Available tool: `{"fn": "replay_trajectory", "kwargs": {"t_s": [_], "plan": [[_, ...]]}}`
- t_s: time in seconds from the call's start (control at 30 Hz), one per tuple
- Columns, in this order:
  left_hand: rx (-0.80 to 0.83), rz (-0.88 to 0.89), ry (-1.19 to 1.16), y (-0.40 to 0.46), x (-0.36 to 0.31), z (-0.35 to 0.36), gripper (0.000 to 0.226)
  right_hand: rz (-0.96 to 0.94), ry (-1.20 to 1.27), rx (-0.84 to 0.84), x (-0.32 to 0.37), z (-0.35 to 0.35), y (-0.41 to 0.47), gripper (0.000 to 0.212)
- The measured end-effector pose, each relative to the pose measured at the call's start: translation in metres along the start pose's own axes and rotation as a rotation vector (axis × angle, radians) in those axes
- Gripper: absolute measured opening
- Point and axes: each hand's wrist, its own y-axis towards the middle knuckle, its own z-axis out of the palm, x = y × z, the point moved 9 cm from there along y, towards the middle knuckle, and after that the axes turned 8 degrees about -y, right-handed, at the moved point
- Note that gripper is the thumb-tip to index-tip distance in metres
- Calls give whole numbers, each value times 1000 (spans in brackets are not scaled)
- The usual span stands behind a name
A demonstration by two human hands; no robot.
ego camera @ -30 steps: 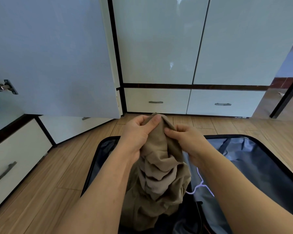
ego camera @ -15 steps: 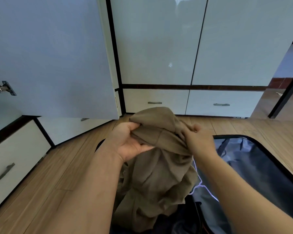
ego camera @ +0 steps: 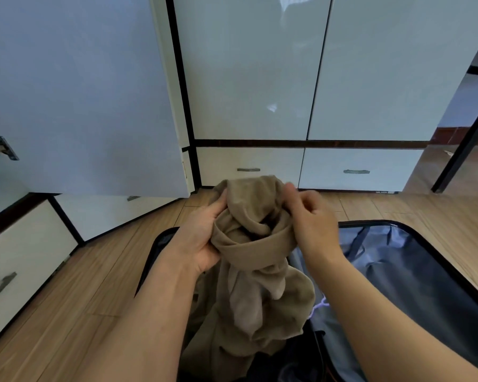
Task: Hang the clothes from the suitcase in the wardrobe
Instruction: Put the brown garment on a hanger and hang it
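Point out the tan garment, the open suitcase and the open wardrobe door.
tan garment [ego camera: 255,244], head view, on the bunched fold between the hands.
open suitcase [ego camera: 414,274], head view, on its grey lining.
open wardrobe door [ego camera: 75,92], head view, on its panel.

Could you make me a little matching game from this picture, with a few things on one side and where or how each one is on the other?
Things:
1. beige garment
2. suitcase
3. wardrobe door
4. drawer handle

States:
A. swung open at the left
B. lying open on the wooden floor
C. bunched between both hands
D. on a closed white drawer

Pairs: 1-C, 2-B, 3-A, 4-D
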Motion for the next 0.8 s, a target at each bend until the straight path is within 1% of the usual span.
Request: {"fn": "replay_trajectory", "kwargs": {"t_s": [0.07,0.1,0.13,0.17,0.2,0.23,0.27,0.3,0.33,0.37,0.4,0.43,0.47,0.5,0.53,0.57,0.6,0.63,0.7,0.73,0.77,0.8], "plan": [[48,63,10,-1,-4,6,38,20,-23,398,10,35,-15,38],[58,80,21,-2,-4,8,33,21,-98,515,9,46,-20,39],[49,100,34,-2,-4,8,33,-13,-203,525,6,48,-18,38],[44,128,28,-1,-6,5,38,-71,-317,452,8,44,-11,37],[42,170,24,0,-9,1,47,-129,-419,345,11,36,-4,36],[52,216,44,-1,-13,-2,59,-180,-483,239,17,26,2,36],[68,243,131,-2,-16,-5,75,-223,-502,167,24,19,5,36],[103,227,288,-2,-13,-3,91,-266,-491,132,33,13,5,34],[143,183,480,-3,-5,-2,103,-310,-477,129,43,12,4,32],[174,119,663,-4,9,0,108,-357,-468,138,54,13,1,31],[187,44,809,-4,25,0,106,-409,-469,135,66,13,-4,30],[184,-31,919,-4,40,-1,97,-452,-472,101,75,10,-7,29],[171,-99,1009,-4,54,-4,85,-480,-486,31,84,3,-8,27],[132,-127,1103,-3,63,-10,71,-488,-501,-59,91,-9,-6,25],[70,-108,1207,2,66,-21,58,-481,-505,-158,96,-24,-3,24],[-27,-37,1291,6,61,-32,41,-462,-491,-251,97,-42,1,23],[-174,50,1332,9,48,-48,22,-423,-464,-328,94,-60,6,23],[-344,137,1319,6,31,-62,7,-373,-411,-384,88,-77,11,25],[-731,310,1223,-12,-8,-91,16,-267,-315,-420,65,-95,21,28],[-862,417,1151,-21,-26,-99,19,-220,-301,-405,51,-95,25,28],[-954,509,1035,-31,-40,-105,18,-164,-296,-376,34,-90,30,28],[-999,578,908,-37,-51,-108,17,-126,-295,-343,17,-86,32,29]]}}
